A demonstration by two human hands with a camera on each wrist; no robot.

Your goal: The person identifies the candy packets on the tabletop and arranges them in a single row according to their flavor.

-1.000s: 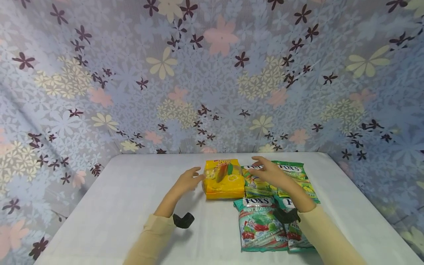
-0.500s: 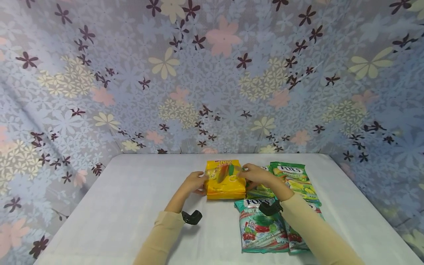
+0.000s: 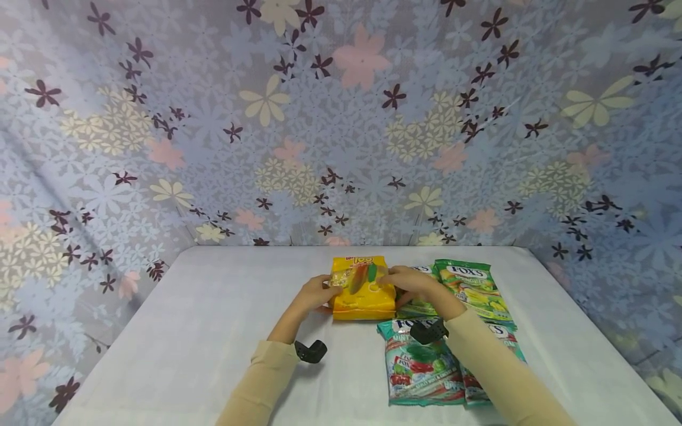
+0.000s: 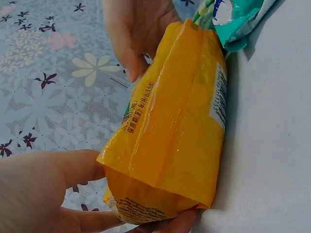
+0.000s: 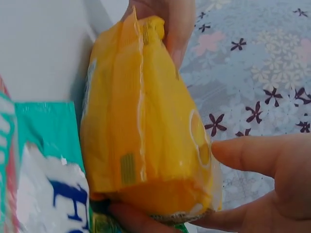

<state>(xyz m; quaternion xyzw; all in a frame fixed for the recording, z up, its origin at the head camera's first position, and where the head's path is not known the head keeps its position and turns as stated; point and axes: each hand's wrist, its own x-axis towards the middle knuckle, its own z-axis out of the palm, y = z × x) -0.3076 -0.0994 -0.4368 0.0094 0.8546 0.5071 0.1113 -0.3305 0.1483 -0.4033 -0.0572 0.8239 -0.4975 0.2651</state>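
A yellow candy bag with a mango picture lies near the back middle of the white table. My left hand grips its left end, thumb on top and fingers low along the side, as the left wrist view shows on the bag. At the opposite end my right hand holds it the same way, thumb on the printed face and fingers curling under the lower edge. That hand partly hides a green-yellow Fox's bag right beside the yellow one.
Another green-yellow Fox's bag lies at the back right. In front are two teal Fox's bags, a mint one and one partly under my right sleeve. A flowered cloth rises behind the table.
Both hands, earlier apart from the yellow candy bag with fingers spread, have come down and inward onto its two ends. The bag stays in nearly the same place.
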